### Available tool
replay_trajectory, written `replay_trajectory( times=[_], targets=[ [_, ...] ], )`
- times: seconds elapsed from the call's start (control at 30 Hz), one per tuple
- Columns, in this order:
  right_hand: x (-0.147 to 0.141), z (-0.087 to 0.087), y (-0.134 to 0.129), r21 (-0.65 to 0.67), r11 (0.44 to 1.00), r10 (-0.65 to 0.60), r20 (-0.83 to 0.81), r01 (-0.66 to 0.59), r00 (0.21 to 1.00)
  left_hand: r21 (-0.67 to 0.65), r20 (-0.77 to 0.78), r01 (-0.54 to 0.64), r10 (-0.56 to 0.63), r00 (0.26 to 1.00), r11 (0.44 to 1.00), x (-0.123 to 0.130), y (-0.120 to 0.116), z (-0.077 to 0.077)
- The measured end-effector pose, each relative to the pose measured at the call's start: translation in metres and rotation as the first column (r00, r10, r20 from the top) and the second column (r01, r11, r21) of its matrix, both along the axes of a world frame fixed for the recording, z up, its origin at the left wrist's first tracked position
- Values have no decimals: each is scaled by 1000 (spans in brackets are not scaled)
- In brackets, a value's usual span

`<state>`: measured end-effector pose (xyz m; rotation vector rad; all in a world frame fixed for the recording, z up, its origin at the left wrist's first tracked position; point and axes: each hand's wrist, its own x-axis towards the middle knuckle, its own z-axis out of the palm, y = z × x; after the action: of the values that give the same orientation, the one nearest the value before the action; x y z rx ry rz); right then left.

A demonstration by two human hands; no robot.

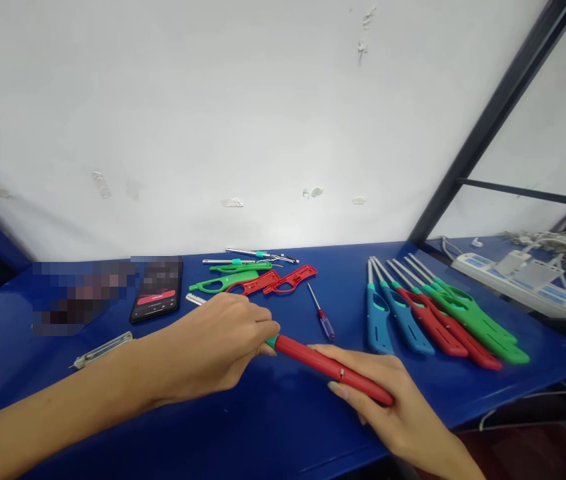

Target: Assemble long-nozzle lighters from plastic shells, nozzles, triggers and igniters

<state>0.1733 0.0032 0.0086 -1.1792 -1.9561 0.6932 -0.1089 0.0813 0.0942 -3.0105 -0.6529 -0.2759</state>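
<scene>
Both my hands hold one red gas lighter point(313, 359) above the blue table. My left hand point(217, 340) is closed around its front end, hiding most of the metal barrel; the barrel's slotted tip pokes out beyond my knuckles, and a green collar shows by the thumb. My right hand point(387, 390) grips the red handle, thumb and fingers on either side. Behind them lie red casing halves point(293, 279), green casing pieces point(233, 281) and loose metal barrels with wires point(257, 255). A small screwdriver point(323, 319) with a purple handle rests just beyond the lighter.
At the right, several blue, red and green lighters point(413, 320) lie side by side. A phone point(157, 291) and a utility knife point(103, 350) are on the left. White power strips with cables point(523, 283) stand past the dark metal frame point(483, 133). A white wall point(187, 120) closes the back.
</scene>
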Motion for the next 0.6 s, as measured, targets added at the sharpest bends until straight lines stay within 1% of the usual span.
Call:
replay_trajectory(
  times=[0.1,0.13,0.23,0.27,0.33,0.4,0.43,0.5,0.6],
  targets=[
    [0,0,0,-95,995,31,-5,-31,1000,79,-14,14,-13,1000,997,0,3,-5],
    [0,1,0,-98,995,37,-1,-37,999,111,-18,20,-19,1000,994,0,5,-7],
    [1,3,-3,-13,1000,8,6,-8,1000,199,-30,33,-28,999,979,-1,8,-11],
    [1,3,-5,-7,1000,1,-1,-1,1000,222,-34,37,-30,999,974,-1,9,-12],
    [2,3,-9,-68,998,1,-10,-2,1000,255,-46,52,-42,998,966,0,9,-15],
    [3,1,-11,-143,990,11,28,-7,1000,282,-63,76,-60,996,956,1,9,-18],
    [3,0,-12,-161,987,8,50,1,999,296,-71,86,-67,995,951,2,9,-21],
    [3,-3,-12,-158,987,-20,71,31,997,319,-82,94,-71,994,943,3,8,-24],
    [3,-5,-9,-102,992,-63,72,70,995,326,-93,87,-59,994,941,5,6,-26]
  ],
)
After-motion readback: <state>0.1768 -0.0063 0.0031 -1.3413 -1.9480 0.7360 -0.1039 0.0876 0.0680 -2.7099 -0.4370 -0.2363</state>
